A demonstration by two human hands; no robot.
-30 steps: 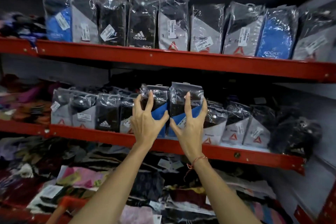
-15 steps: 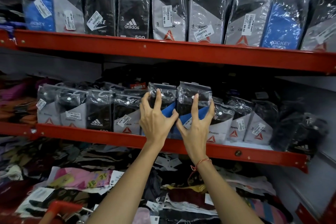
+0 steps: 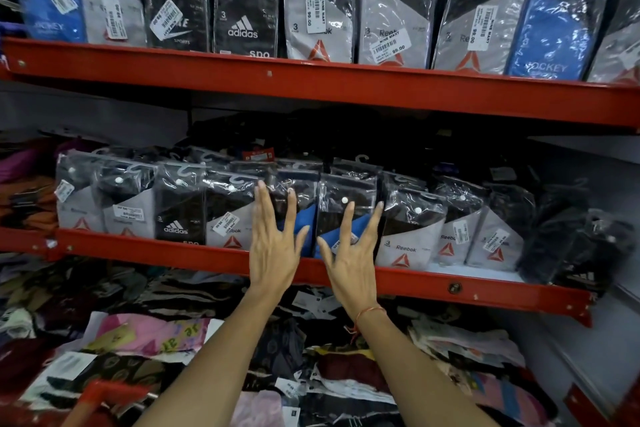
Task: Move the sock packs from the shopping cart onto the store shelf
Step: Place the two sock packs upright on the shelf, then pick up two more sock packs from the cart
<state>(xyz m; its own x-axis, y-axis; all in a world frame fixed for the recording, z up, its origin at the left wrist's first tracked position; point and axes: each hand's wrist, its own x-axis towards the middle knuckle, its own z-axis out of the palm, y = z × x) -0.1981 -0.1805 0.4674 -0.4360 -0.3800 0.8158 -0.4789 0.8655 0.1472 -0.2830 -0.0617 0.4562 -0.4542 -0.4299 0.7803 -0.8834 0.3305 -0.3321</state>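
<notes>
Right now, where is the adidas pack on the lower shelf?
The adidas pack stands left of centre on the lower shelf, between two Reebok packs, left of the left hand.

Upper-row packs point(image 3: 318, 3): tops cut off by frame edge. Blue-black packs point(image 3: 346, 211): lower fronts hidden behind left hand point(image 3: 273, 253), right hand point(image 3: 349, 263). Cart handle point(image 3: 104, 395): blurred, cropped. Price labels point(image 3: 225, 224): illegible.

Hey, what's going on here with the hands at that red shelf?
A person is stocking sock packs. Both hands are spread open against two plastic-wrapped black-and-blue sock packs standing on the middle red metal shelf: the left hand on the left pack, the right hand on the right pack. Neither grips; the packs sit upright in the row.
</notes>
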